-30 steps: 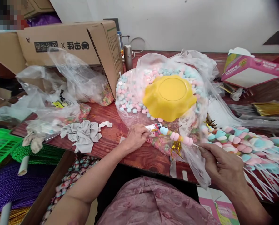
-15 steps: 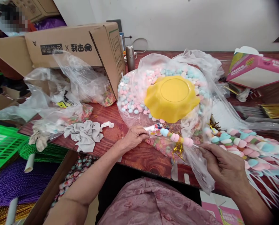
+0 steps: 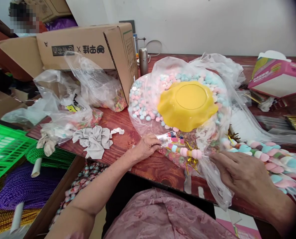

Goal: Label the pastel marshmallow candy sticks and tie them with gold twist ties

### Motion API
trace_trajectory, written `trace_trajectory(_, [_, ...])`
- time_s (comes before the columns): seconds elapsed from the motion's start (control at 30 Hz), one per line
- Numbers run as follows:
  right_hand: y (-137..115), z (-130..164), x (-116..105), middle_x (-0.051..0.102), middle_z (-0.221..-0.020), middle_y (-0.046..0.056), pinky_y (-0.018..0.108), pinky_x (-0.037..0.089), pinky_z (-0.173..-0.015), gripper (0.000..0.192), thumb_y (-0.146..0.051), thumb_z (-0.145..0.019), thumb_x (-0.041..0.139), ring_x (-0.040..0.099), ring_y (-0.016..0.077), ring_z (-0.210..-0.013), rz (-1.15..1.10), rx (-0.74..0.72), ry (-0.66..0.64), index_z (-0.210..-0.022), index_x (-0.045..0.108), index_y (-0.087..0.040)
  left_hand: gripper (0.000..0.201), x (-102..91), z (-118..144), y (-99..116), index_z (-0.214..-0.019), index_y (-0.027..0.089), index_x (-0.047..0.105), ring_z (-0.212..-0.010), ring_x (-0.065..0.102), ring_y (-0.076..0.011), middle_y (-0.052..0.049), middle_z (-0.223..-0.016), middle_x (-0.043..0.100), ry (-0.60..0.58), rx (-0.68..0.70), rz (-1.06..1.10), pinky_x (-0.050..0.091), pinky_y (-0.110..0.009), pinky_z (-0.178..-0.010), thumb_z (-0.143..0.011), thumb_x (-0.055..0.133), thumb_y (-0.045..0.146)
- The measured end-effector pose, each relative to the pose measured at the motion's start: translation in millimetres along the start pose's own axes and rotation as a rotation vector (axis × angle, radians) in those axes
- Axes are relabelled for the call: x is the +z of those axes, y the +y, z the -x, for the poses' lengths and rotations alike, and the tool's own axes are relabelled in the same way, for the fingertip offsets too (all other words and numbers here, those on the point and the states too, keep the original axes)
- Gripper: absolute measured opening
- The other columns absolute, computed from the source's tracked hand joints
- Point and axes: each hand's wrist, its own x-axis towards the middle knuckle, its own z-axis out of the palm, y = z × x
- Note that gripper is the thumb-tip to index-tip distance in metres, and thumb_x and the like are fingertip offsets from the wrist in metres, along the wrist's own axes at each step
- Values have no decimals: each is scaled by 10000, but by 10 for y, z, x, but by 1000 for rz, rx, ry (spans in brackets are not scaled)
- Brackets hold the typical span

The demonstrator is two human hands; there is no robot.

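My right hand (image 3: 239, 176) is closed in a pinch on the white stick of a marshmallow skewer (image 3: 187, 152), threaded with pink, blue, white and yellowish pieces. The skewer lies roughly level, its tip toward my left hand (image 3: 146, 147). That hand is closed on the edge of a small printed plastic bag (image 3: 165, 137). Skewer tip and bag overlap; whether the tip is inside, I cannot tell. Gold twist ties (image 3: 192, 162) lie just below the skewer. Behind it, an upturned yellow scalloped bowl (image 3: 187, 106) rests on a large clear bag of pink and blue marshmallows (image 3: 143, 103).
Finished-looking skewers (image 3: 269, 156) are heaped at the right. A cardboard box (image 3: 88, 43), clear bags of candy (image 3: 118, 101) and a grey cloth (image 3: 94, 141) are on the left. A green basket (image 3: 8, 146) stands at the far left, near a person. A pink carton (image 3: 277, 74) stands back right.
The skewer has moved slightly down and left relative to the bag, bringing its tip closer to my left hand. My right hand follows it. The view has shifted a little.
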Motion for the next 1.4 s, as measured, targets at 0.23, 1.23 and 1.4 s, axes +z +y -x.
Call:
trace_trajectory(0.23, [-134, -249, 36, 609, -656, 33, 325, 344, -605, 264, -6, -843, 427, 540, 176, -586, 115, -125, -45, -778, 599, -196, 168, 11, 28, -53, -911, 167, 744, -843, 622, -170, -75, -878, 699, -13, 35, 15, 489, -292, -791, -918, 603, 258])
trace_trajectory(1.23, [-243, -531, -2, 536, -610, 1, 310, 251, -562, 189, -63, -835, 439, 475, 144, -552, 32, -142, 45, -739, 544, -187, 411, -157, -24, 636, -946, 164, 649, -759, 589, -176, -15, -805, 649, -217, -124, 97, 435, -262, -709, -766, 744, 522])
trace_trajectory(1.4, [-263, -509, 0, 610, -678, 11, 312, 229, -560, 264, -25, -806, 421, 496, 144, -556, -38, -280, -5, -933, 604, -166, 453, -148, -4, 819, -1054, 191, 687, -919, 618, -187, -3, -968, 686, -373, -212, 523, 468, -257, -807, -682, 841, 397])
